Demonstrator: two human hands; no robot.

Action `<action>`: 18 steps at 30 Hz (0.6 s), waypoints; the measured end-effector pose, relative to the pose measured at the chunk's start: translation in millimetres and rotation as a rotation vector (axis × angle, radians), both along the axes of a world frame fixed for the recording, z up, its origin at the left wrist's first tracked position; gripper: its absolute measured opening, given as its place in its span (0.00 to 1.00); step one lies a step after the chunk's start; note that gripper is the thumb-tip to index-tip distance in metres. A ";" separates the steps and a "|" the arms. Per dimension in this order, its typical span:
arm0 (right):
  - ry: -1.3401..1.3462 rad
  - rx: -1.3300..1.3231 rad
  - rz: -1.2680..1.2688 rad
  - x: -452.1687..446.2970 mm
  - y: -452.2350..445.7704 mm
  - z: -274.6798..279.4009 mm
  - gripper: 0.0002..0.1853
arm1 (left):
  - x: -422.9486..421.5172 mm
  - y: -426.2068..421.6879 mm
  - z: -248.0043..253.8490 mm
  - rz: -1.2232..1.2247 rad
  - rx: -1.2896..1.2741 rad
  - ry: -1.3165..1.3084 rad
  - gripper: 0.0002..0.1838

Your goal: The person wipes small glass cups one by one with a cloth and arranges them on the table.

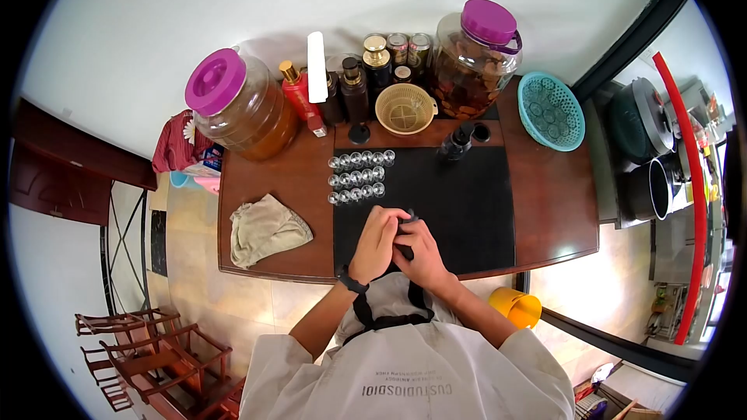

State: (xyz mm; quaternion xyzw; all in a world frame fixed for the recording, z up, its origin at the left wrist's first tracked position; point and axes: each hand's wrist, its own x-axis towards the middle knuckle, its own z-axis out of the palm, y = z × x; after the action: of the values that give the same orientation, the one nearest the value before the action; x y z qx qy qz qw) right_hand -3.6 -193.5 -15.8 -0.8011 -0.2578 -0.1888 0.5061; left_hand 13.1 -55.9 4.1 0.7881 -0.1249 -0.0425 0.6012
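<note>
My left hand (377, 247) and my right hand (422, 255) meet over the front edge of the black mat (443, 218), fingers closed around a small black object (405, 251). Most of that object is hidden by my fingers, so its kind cannot be made out. Beyond my hands, several small clear glasses (355, 178) stand in three rows on the mat's left side. A dark bottle (454, 144) is at the mat's back edge, beside a round black lid (482, 133). Another black lid (359, 134) lies farther left.
A folded beige cloth (268, 232) lies on the wooden table (556, 218). Along the wall stand two big purple-lidded jars (257, 109) (473, 62), a red bottle (296, 92), dark bottles and cans. A tan basket (405, 110) and turquoise basket (551, 112) are there too.
</note>
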 end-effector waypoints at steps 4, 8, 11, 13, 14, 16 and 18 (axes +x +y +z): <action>-0.007 0.022 0.094 6.4 -4.2 -1.3 0.19 | -5.3 -4.7 -20.4 -0.073 -0.308 0.066 0.16; 0.168 0.051 0.152 0.8 -8.5 3.2 0.16 | -14.0 2.9 -28.4 -0.193 -0.546 0.294 0.19; 0.513 0.382 0.124 -4.7 -7.3 2.7 0.13 | -24.6 9.4 -45.3 -0.239 -0.537 0.316 0.32; 0.712 0.747 0.083 -2.6 -3.7 7.2 0.10 | -35.5 7.8 -56.4 -0.352 -0.451 0.417 0.36; 0.696 0.843 0.108 0.7 -3.4 4.0 0.12 | -41.8 8.4 -60.6 -0.315 -0.234 0.285 0.33; 0.719 0.836 0.092 3.4 -7.3 16.5 0.17 | -38.7 14.3 -51.5 -0.287 -0.079 0.353 0.28; 0.699 0.800 0.065 2.9 -11.5 17.1 0.24 | -35.9 16.6 -45.1 -0.125 0.065 0.270 0.19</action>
State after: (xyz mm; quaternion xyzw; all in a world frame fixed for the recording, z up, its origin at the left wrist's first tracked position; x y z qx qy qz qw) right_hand -0.7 -204.9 1.4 -0.5523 -0.0063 0.0214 0.8333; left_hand -22.8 -39.3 -41.0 0.7850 -0.0904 -0.1893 0.5829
